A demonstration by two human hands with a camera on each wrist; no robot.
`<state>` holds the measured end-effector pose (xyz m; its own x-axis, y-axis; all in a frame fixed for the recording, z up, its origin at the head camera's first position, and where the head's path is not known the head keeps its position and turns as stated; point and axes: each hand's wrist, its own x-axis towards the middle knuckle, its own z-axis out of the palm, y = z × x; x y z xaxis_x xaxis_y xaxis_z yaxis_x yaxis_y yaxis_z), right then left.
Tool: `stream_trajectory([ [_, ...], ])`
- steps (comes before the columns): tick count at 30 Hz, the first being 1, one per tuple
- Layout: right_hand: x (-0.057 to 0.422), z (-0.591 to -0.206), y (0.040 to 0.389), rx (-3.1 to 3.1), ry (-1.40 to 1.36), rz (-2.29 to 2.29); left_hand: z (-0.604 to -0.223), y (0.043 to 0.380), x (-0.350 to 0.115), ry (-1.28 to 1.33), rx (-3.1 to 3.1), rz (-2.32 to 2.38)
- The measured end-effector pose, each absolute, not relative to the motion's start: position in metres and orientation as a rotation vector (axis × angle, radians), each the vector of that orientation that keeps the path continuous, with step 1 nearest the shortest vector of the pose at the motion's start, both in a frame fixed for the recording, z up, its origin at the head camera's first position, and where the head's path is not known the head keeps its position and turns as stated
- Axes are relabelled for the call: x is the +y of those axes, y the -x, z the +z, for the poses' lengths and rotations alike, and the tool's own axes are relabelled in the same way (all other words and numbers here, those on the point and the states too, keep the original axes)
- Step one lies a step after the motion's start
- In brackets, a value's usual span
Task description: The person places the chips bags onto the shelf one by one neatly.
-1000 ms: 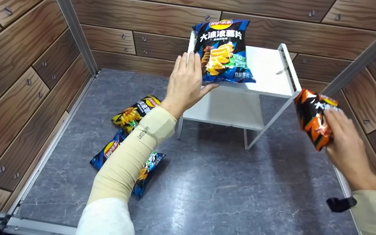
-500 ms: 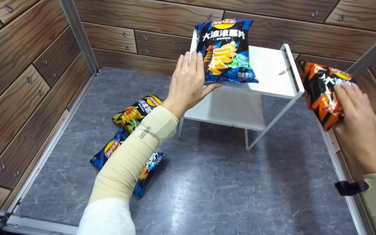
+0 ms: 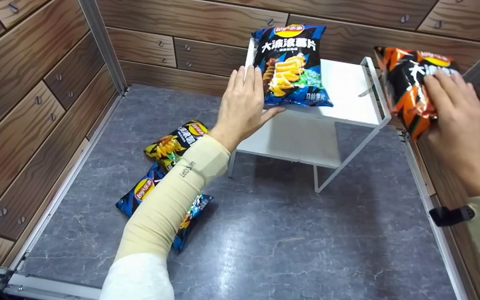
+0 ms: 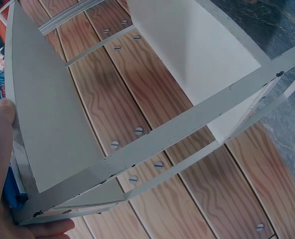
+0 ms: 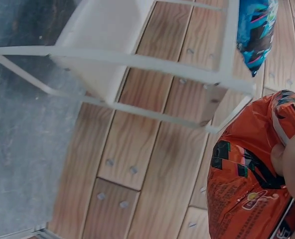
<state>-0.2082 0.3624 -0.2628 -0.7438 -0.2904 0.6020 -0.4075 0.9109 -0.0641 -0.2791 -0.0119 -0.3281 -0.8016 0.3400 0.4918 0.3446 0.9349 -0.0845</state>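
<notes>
We are raising the orange bag (image 3: 408, 93) along the right side of the rack (image 3: 346, 85).
Since a second ago, we are bringing it up and farther back, from the near right corner to beside the right rail; our right hand (image 3: 461, 110) is pinching it between thumb and fingers. Our left hand (image 3: 242, 102), fingers straight and close together, thumb spread, is bracing the rack's left side beside the blue bag (image 3: 292, 71), which is resting on top. We are judging the lift well along, the orange bag not yet set down.
</notes>
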Motion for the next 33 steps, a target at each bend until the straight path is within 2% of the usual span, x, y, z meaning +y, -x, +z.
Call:
stream_trajectory([
  [18,0.290,-0.236,0.229,-2.441,-0.693,0.248,-0.328,0.279,-0.011,0.474,-2.578,-0.020],
  [33,0.265,-0.254,0.248,-2.529,-0.623,0.256,-0.327,0.280,-0.013,0.480,-2.586,-0.065],
])
